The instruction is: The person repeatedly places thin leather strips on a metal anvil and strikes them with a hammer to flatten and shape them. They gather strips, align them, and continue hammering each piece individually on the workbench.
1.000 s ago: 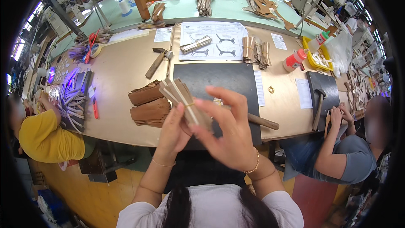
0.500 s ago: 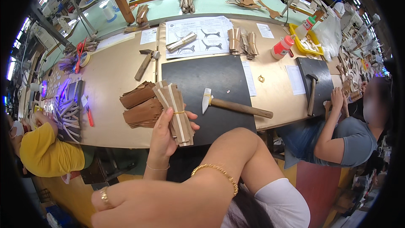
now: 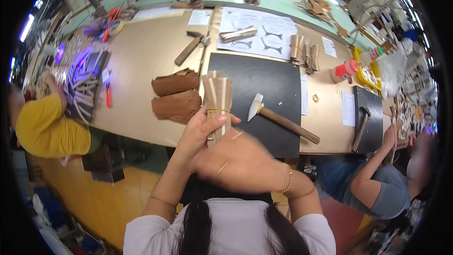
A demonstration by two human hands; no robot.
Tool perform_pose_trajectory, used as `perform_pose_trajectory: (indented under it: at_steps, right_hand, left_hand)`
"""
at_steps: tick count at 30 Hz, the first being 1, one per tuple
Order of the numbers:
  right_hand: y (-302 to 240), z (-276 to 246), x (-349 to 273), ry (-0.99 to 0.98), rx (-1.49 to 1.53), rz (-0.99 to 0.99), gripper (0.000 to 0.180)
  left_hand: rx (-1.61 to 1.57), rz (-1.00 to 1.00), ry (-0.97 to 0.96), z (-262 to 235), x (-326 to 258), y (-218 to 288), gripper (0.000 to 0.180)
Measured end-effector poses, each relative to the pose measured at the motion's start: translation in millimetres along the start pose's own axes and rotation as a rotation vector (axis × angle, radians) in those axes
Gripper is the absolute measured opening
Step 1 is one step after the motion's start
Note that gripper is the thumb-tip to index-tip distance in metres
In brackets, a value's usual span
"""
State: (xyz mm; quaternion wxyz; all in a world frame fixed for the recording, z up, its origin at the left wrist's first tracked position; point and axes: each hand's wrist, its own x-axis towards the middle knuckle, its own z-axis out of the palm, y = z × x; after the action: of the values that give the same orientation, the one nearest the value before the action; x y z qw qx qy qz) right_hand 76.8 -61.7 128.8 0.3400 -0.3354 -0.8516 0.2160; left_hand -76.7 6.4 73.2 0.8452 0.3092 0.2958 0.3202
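Note:
My left hand point(image 3: 200, 128) is closed around a bundle of tan and cream leather strips point(image 3: 218, 89), held upright over the table's near edge. A thin yellow rubber band point(image 3: 219, 110) circles the bundle just above my thumb. In front of the bundle's lower end is my right hand point(image 3: 243, 160), smeared by motion; its fingers cannot be made out. Two stacks of brown leather pieces point(image 3: 175, 83) lie just left of the bundle. To the right, a wooden-handled hammer point(image 3: 288, 123) rests on a black mat point(image 3: 255, 73).
A second hammer point(image 3: 189, 49) lies behind the brown stacks. Printed sheets point(image 3: 257, 21) and more banded strip bundles point(image 3: 297, 49) are at the back, with a red glue bottle point(image 3: 344, 71) and yellow tray point(image 3: 372, 81) to the right. Co-workers sit on both sides.
My right hand has swung from the lower left foreground up to the bundle's lower end. The bundle now stands more upright in my left hand, and the view has shifted.

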Motion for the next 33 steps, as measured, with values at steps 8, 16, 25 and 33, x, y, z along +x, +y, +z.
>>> perform_pose_trajectory:
  at_steps: [8,16,25,33]
  right_hand:
    - [46.8,0.8,-32.5,0.529,-0.033,0.400,0.019]
    - [55.2,8.9,-43.9,0.407,0.076,0.526,0.015]
    - [71.5,-23.5,-94.0,0.942,0.598,0.493,0.028]
    - [89.5,-56.9,-115.2,1.342,0.217,0.520,0.024]
  left_hand:
    - [0.052,-0.076,-0.114,0.6,12.1,-12.5,0.059]
    - [0.018,-0.126,-0.137,3.7,12.6,-19.7,0.064]
    - [0.282,-0.590,-0.628,-7.3,7.3,-4.8,0.072]
    - [0.330,-0.497,-0.368,2.8,15.6,-15.1,0.055]
